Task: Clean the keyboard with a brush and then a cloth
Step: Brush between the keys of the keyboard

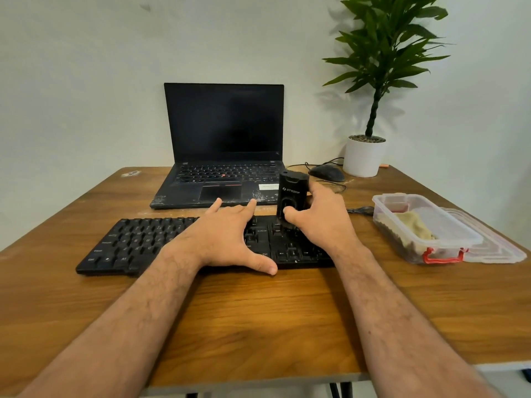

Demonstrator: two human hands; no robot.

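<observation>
Keyboard lies on our table before the laptop. Our left hand presses it flat with straight fingers; our right hand holds the black brush upright on the keys.

Black keyboard, black brush and black laptop on a brown wood-grain table, a clear red-clasped box holding a tan cloth, green plant in a white pot.
</observation>
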